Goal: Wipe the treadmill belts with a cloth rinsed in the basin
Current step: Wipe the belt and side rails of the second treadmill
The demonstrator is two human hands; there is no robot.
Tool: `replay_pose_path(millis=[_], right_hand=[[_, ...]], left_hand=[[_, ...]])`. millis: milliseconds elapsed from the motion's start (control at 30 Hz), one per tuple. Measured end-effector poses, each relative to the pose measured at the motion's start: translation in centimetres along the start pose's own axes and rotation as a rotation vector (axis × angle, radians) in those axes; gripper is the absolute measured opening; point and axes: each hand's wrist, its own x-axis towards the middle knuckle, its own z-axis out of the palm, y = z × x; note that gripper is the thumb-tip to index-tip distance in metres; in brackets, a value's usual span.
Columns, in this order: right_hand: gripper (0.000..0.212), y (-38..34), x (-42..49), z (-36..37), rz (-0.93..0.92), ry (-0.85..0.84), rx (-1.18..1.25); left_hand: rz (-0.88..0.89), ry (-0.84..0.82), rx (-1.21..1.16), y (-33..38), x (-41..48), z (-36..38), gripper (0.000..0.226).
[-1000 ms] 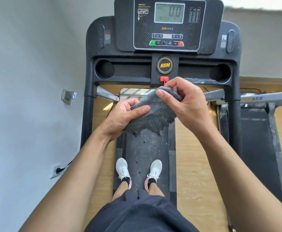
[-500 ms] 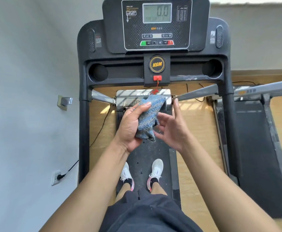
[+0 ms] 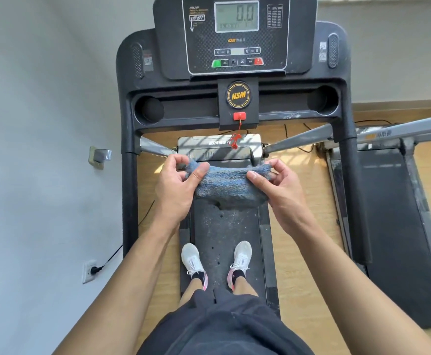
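A blue-grey cloth point(image 3: 228, 185) hangs stretched between my hands above the front of the treadmill belt point(image 3: 226, 234). My left hand point(image 3: 177, 185) pinches its left corner between thumb and fingers. My right hand point(image 3: 277, 185) pinches the right corner the same way. The black belt below is speckled with dust, and my two white shoes stand on it. The cloth hides the belt's front end. No basin is in view.
The treadmill console point(image 3: 234, 34) and black handlebar frame point(image 3: 129, 155) rise ahead. A red safety cord point(image 3: 236, 139) dangles over the motor cover. A second treadmill point(image 3: 393, 213) stands to the right. A white wall with a plugged socket point(image 3: 90, 271) lies left.
The cloth was bunched in my left hand half a second ago with my right hand open beside it. Now both hands pinch it and it is spread wide between them.
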Motion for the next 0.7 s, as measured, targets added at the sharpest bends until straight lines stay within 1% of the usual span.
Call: replay_pose_path(millis=[100,233,267,333,400,467,533,600,667,700], right_hand=[[0.035,-0.7,-0.4,-0.1,-0.057,0.001,-0.067],[0.051,-2.0,-0.7,-0.4,-0.164,-0.041,-0.26],[0.051,-2.3,-0.8,-0.6,-0.178,-0.054,-0.305],[0.044,-2.8,-1.0,-0.9,-0.193,-0.084,-0.363],[0.035,-3.0,-1.0,-1.0,-0.207,-0.091,-0.366],[0.029,-3.1,-0.8,-0.8,-0.218,-0.068,-0.353],[0.026,-3.2,-0.6,-0.6,-0.229,-0.06,-0.323],[0.023,-3.3,-0.4,-0.2,-0.238,-0.03,-0.314],[0.022,-3.3,-0.1,0.3,-0.238,0.015,-0.3],[0.021,-3.3,0.1,0.6,-0.239,0.029,-0.298]], left_hand=[[0.043,-0.058,0.005,0.3,-0.2,-0.2,0.044],[0.045,-0.18,-0.075,1.2,-0.3,-0.7,0.043],[0.049,-0.198,-0.08,1.5,-0.2,-0.9,0.046],[0.064,-0.229,-0.088,1.8,-0.1,-1.4,0.057],[0.085,-0.243,-0.112,1.9,0.1,-1.8,0.067],[0.098,-0.264,-0.184,2.0,0.0,-1.6,0.069],[0.076,-0.281,-0.302,2.2,0.0,-0.7,0.065],[0.013,-0.25,-0.369,2.3,0.0,0.4,0.052],[0.008,-0.177,-0.296,2.2,0.1,1.4,0.041],[0.018,-0.161,-0.238,2.1,0.2,1.7,0.04]])
